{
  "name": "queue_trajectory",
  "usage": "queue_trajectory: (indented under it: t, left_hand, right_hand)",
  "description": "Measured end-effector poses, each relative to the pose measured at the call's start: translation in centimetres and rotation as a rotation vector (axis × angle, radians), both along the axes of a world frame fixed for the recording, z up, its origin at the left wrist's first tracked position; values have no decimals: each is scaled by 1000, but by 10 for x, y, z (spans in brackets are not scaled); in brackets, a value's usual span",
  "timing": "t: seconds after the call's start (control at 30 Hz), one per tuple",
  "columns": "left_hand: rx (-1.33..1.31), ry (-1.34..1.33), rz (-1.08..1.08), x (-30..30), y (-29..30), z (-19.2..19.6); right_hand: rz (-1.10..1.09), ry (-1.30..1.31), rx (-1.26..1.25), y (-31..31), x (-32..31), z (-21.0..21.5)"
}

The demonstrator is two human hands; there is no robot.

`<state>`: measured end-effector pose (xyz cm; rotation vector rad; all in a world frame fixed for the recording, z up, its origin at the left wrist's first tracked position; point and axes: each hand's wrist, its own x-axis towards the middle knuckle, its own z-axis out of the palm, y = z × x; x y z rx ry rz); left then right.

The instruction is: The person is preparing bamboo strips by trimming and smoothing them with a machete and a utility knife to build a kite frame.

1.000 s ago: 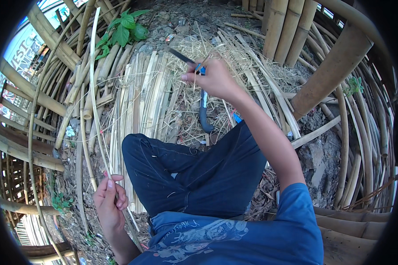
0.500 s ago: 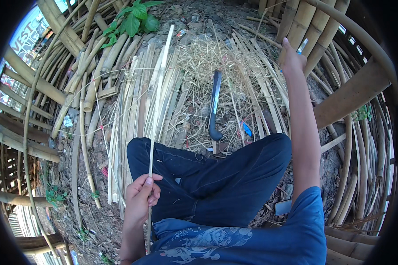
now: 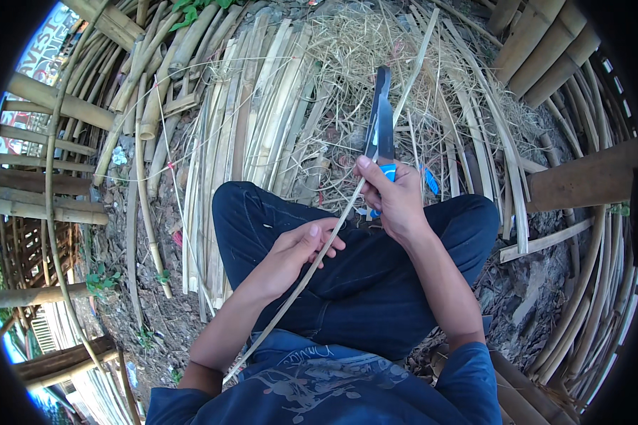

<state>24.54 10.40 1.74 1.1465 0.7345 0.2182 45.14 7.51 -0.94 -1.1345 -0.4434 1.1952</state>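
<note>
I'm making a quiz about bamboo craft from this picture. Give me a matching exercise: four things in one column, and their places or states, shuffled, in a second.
Things:
1. knife
2. thin bamboo strip
3. bamboo slats
4. thick bamboo poles

Places or states:
A. lying flat on the ground, ahead of the knees
B. gripped in the right hand, blade pointing away
C. standing at upper right
D. running between the left hand fingers, across the lap

Pairs: 1-B, 2-D, 3-A, 4-C

Dirt ground (image 3: pixel 517 297), split bamboo strips (image 3: pixel 262 120), dry shavings (image 3: pixel 347 49)
</note>
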Motion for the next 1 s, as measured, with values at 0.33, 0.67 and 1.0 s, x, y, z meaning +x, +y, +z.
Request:
queue_trajectory:
  t: [0.33, 0.67, 1.0]
  left_hand:
    - [167, 208, -150, -66, -24, -27]
    - [173, 370, -264, -95, -6, -21]
    - [-259, 14, 84, -52, 11, -8]
  right_hand:
    - [-152, 32, -25, 1, 40, -12]
    - [-289, -8, 27, 3, 68, -8]
    - [427, -202, 32, -23, -9, -11]
